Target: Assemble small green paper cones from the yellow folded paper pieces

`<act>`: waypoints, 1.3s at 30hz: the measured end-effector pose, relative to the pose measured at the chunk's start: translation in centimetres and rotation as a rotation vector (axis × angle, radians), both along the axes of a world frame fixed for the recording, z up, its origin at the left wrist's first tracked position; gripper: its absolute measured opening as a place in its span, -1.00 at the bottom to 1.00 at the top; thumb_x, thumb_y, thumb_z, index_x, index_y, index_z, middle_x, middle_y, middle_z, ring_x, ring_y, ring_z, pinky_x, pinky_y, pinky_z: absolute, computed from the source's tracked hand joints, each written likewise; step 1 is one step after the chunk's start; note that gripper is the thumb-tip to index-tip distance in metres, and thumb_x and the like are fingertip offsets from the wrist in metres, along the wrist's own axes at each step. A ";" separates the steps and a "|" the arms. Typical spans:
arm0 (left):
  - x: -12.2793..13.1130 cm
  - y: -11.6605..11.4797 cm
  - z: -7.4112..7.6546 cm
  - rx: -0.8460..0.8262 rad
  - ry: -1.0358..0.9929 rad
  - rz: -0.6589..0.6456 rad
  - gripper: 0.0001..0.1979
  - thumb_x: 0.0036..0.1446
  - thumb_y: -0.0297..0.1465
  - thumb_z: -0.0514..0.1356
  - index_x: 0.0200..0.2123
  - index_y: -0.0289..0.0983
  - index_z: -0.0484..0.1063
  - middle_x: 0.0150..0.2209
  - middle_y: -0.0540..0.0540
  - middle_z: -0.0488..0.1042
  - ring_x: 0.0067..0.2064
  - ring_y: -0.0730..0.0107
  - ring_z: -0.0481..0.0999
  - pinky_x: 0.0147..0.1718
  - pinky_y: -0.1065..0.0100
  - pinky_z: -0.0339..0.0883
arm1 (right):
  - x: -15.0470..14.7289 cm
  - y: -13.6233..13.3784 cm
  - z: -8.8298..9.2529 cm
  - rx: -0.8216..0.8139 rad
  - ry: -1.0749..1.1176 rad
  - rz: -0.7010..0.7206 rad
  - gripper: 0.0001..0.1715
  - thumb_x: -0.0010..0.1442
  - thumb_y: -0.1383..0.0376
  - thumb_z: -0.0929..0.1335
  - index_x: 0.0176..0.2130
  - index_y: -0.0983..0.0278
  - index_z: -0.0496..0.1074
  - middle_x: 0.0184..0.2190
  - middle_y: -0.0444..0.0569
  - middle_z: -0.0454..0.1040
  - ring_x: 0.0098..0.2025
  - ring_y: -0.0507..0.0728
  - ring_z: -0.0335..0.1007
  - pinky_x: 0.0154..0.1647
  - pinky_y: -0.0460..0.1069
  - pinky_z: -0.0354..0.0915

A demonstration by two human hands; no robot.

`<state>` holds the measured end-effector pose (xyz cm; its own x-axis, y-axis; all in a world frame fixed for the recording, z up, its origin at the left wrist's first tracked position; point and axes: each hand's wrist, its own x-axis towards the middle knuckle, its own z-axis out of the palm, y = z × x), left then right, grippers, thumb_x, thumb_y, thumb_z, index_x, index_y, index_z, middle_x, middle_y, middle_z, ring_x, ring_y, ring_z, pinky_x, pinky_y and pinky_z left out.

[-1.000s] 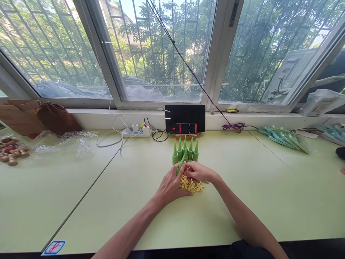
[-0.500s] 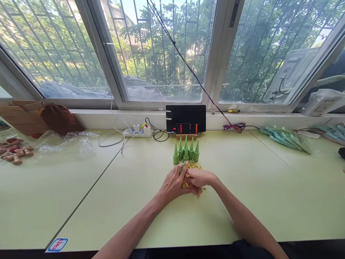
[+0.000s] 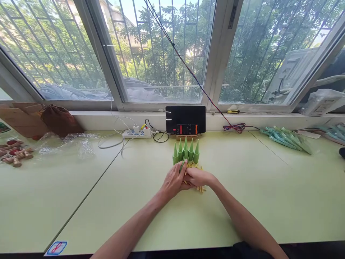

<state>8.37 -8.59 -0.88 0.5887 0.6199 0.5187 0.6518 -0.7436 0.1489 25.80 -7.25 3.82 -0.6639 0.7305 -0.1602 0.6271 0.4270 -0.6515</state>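
Observation:
My left hand (image 3: pixel 173 181) is closed around a green cone (image 3: pixel 183 166), whose tip pokes out between thumb and fingers. My right hand (image 3: pixel 197 176) is curled against it, fingers pinched on something I cannot make out, over a pile of small yellow pieces (image 3: pixel 198 187) on the pale green table (image 3: pixel 134 201). Just beyond the hands stands a cluster of several upright green cones (image 3: pixel 185 151).
A black phone on a wooden stand (image 3: pixel 185 120) leans at the window sill behind the cones. A white power strip with cables (image 3: pixel 136 132) lies to its left. Wooden toys (image 3: pixel 14 154) and clear plastic sit far left. Teal parts (image 3: pixel 287 138) lie at right.
Both hands have drawn slightly closer together and toward the cone cluster. Less of the green cone in my left hand shows now, and the yellow pile is more covered.

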 end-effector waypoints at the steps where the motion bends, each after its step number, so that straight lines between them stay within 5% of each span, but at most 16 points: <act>1: 0.0 0.2 0.0 0.001 -0.001 -0.002 0.18 0.12 -0.15 0.39 0.49 -0.20 -0.42 0.14 -0.40 0.34 0.11 -0.19 0.48 -0.05 -0.02 0.49 | 0.0 0.0 0.0 0.009 0.001 -0.010 -0.59 0.34 0.41 0.23 -0.54 0.24 0.12 -0.59 -0.18 0.25 -0.55 0.00 0.09 -0.52 -0.09 0.05; 17: -0.9 -0.3 0.9 0.099 -0.078 -0.020 0.08 0.20 -0.18 0.31 0.49 -0.17 -0.42 0.15 -0.37 0.32 0.05 -0.09 0.52 -0.08 0.02 0.52 | -0.6 -1.3 1.7 0.083 0.083 -0.072 -0.77 0.36 0.38 0.25 -0.37 0.22 0.19 -0.51 -0.21 0.31 -0.50 0.01 0.15 -0.47 -0.09 0.05; 25: -0.9 -0.6 1.0 0.207 -0.172 -0.027 0.11 0.14 -0.33 0.34 0.49 -0.22 -0.39 0.11 -0.38 0.33 -0.14 0.04 0.61 -0.30 0.12 0.59 | -0.7 -1.6 2.9 0.081 0.135 -0.035 -0.81 0.33 0.40 0.24 -0.35 0.21 0.18 -0.49 -0.22 0.36 -0.49 0.01 0.20 -0.49 -0.10 0.05; 34: -0.7 -0.4 0.3 0.205 -0.250 -0.031 0.09 0.13 -0.31 0.36 0.49 -0.22 -0.32 0.11 -0.39 0.32 -0.27 0.19 0.61 -0.46 0.25 0.55 | -1.4 -0.8 5.3 0.116 -0.203 0.052 -0.72 0.30 0.42 0.25 -0.45 0.29 0.34 -0.49 -0.12 0.37 -0.49 0.03 0.19 -0.52 -0.07 0.04; 39: -0.7 -0.6 0.0 0.137 -0.224 -0.039 0.10 0.14 -0.27 0.35 0.49 -0.21 -0.35 0.13 -0.41 0.30 -0.29 0.21 0.60 -0.44 0.24 0.55 | -1.6 -0.3 6.2 0.185 -0.397 0.223 -0.72 0.26 0.47 0.29 -0.47 0.29 0.41 -0.42 -0.04 0.44 -0.40 0.10 0.26 -0.44 -0.04 0.12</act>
